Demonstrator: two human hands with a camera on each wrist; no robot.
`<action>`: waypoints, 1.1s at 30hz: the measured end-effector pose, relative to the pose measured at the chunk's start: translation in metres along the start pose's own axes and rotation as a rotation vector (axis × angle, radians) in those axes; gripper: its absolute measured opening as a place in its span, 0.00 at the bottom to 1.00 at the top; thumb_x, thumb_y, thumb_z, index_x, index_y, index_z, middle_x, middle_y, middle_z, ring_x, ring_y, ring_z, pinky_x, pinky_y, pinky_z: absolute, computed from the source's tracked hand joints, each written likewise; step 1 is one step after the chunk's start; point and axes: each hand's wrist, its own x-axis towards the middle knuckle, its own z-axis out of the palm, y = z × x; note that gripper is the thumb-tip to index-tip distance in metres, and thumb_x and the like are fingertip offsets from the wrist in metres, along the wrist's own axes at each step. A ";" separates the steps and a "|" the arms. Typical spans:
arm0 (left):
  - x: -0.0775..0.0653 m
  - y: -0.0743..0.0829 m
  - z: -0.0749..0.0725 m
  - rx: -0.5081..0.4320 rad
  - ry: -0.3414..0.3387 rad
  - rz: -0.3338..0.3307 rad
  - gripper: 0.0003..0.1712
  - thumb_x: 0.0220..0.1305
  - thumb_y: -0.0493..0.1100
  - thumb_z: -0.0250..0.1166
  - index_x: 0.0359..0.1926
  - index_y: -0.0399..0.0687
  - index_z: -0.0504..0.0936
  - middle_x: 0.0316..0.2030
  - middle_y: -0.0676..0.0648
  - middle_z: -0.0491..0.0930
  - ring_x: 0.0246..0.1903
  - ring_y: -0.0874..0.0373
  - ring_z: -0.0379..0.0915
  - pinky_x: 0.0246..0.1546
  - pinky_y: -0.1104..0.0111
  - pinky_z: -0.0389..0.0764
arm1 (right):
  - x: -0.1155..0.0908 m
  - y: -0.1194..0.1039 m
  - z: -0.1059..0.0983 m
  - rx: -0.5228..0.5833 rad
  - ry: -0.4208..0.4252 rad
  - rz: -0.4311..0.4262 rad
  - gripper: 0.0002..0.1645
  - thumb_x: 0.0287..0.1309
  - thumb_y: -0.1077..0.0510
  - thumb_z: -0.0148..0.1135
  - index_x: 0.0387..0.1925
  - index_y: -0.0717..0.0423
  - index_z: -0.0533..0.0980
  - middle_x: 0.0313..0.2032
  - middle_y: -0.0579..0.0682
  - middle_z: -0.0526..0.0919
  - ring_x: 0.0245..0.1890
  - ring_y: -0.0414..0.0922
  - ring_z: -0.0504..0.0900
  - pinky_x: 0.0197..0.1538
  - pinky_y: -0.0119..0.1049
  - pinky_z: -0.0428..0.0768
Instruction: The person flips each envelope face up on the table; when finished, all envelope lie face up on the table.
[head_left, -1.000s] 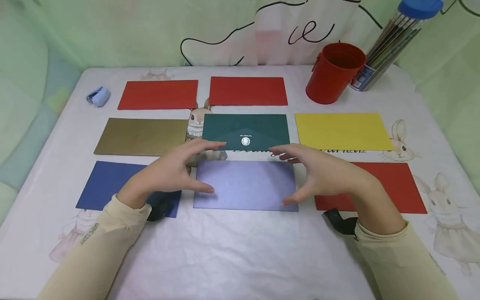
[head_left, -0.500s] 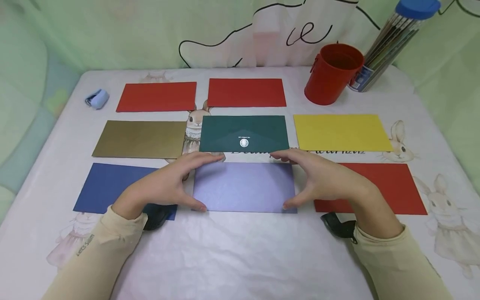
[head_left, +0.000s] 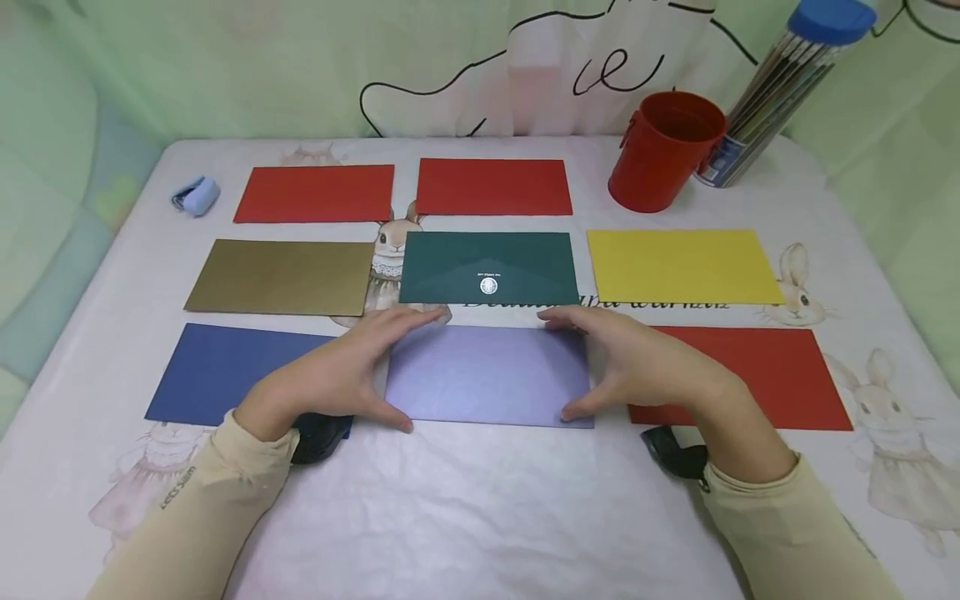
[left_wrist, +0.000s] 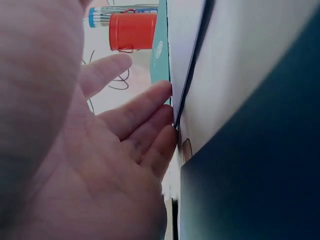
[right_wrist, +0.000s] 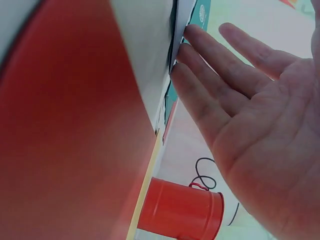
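Note:
A flat lavender card point(head_left: 487, 379) lies front and centre on the white cloth. My left hand point(head_left: 348, 367) spans its left end, the thumb at the near edge and the fingers at the far edge. At the other end, my right hand point(head_left: 641, 358) spreads thumb and fingers in the same way. Both wrist views show extended fingers point(left_wrist: 142, 107) with their tips right at the card's edge. A dark green card point(head_left: 487, 258) with a white round logo lies just beyond. Under the left wrist is a blue card point(head_left: 225, 367), partly covered; a red card point(head_left: 772, 375) is partly behind the right hand.
Farther back are a gold card point(head_left: 281, 277), a yellow card point(head_left: 682, 267) and two red cards. A red metal bucket point(head_left: 652, 162) and a clear tube of pencils point(head_left: 780, 100) with a blue lid stand at the back right. A small light-blue rolled item point(head_left: 197, 197) sits back left.
Both hands have come down and toward me, from above the lavender card to its ends. The left thumb has moved to the near edge. The cards lie where they were.

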 end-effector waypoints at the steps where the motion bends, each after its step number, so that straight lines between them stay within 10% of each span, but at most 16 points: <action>1: 0.000 0.000 0.000 0.007 -0.001 -0.004 0.67 0.38 0.51 0.87 0.77 0.46 0.59 0.74 0.47 0.59 0.71 0.49 0.52 0.66 0.47 0.62 | 0.000 0.001 0.001 0.002 0.001 -0.004 0.61 0.37 0.51 0.87 0.71 0.59 0.64 0.64 0.53 0.73 0.65 0.53 0.69 0.64 0.54 0.71; 15: -0.002 0.005 -0.002 0.094 -0.017 -0.060 0.67 0.40 0.56 0.85 0.78 0.48 0.58 0.74 0.51 0.59 0.70 0.52 0.56 0.66 0.51 0.64 | 0.002 -0.006 0.009 -0.180 -0.022 -0.005 0.76 0.25 0.42 0.90 0.77 0.53 0.58 0.70 0.52 0.66 0.68 0.55 0.62 0.61 0.56 0.74; 33: -0.003 0.005 -0.004 0.075 -0.028 -0.095 0.67 0.41 0.57 0.84 0.79 0.54 0.57 0.74 0.54 0.60 0.67 0.52 0.58 0.63 0.53 0.68 | 0.001 -0.002 0.009 -0.105 -0.010 -0.028 0.82 0.31 0.48 0.89 0.80 0.51 0.43 0.66 0.47 0.72 0.66 0.49 0.67 0.65 0.50 0.71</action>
